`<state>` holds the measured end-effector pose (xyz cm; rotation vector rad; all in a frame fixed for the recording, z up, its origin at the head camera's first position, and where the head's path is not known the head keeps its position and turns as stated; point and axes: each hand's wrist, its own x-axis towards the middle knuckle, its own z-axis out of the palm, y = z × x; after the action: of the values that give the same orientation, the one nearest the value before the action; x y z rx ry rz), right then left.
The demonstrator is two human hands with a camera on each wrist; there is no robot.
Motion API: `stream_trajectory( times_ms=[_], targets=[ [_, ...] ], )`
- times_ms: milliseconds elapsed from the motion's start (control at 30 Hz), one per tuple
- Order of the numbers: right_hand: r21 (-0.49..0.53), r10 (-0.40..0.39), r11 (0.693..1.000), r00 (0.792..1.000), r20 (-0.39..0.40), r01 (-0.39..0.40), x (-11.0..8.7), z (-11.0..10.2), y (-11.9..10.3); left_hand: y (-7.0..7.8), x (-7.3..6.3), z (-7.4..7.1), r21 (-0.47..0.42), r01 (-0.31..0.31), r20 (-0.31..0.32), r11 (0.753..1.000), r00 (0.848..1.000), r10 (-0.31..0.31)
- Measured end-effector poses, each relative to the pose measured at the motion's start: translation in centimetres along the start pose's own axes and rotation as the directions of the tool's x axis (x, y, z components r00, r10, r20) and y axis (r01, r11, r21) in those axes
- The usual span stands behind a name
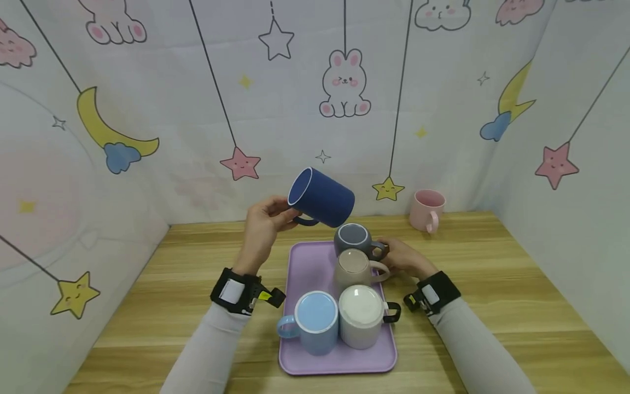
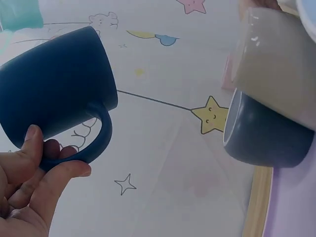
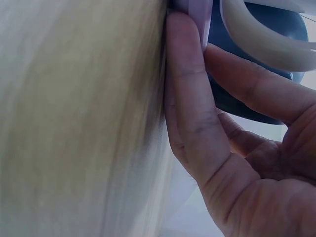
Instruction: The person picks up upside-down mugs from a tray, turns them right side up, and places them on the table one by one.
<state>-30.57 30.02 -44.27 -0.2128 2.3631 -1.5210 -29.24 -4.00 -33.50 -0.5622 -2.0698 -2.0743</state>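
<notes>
My left hand (image 1: 266, 221) grips a dark blue mug (image 1: 327, 200) by its handle, fingers and thumb round it in the left wrist view. The mug is raised above the far end of a lavender tray (image 1: 307, 262), tilted on its side, its white-edged end facing left. Low at the tray's far right side, my right hand (image 1: 403, 257) pinches the rim, fingers outside and thumb above in the right wrist view. Close by it are the handles of a dark grey mug (image 1: 351, 235) and a beige mug (image 1: 352, 268), both bottom up on the tray.
At the tray's near end stand a light blue mug (image 1: 317, 323), handle left, and a cream mug (image 1: 361, 317) with a black handle, both bottom up. A pink mug (image 1: 427, 210) stands upright at the back right. A patterned cloth (image 1: 305, 126) hangs behind the wooden table (image 1: 197, 262).
</notes>
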Motion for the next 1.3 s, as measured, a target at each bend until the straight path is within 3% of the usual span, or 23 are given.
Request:
stream_trajectory(
  times_ms=[233,533,800,1300],
  targets=[
    [-0.021,0.001,1.000,1.000,-0.003,-0.001,0.1,-0.1,0.0,-0.1,0.4,1.2,-0.163,-0.001,-0.016,0.987,1.000,-0.002],
    [-0.019,-0.031,0.999,1.000,-0.001,0.031,-0.1,-0.2,0.0,-0.8,0.8,2.6,-0.291,0.032,-0.021,0.956,0.999,-0.040],
    [-0.034,0.014,0.999,1.000,-0.012,-0.015,0.0,-0.2,0.0,-1.0,1.0,4.1,-0.329,0.050,-0.033,0.943,0.997,-0.064],
    [-0.041,0.032,0.999,0.999,-0.022,-0.033,0.0,0.0,-0.2,-1.3,1.4,6.5,-0.389,0.078,-0.039,0.918,0.994,-0.101]
  ],
)
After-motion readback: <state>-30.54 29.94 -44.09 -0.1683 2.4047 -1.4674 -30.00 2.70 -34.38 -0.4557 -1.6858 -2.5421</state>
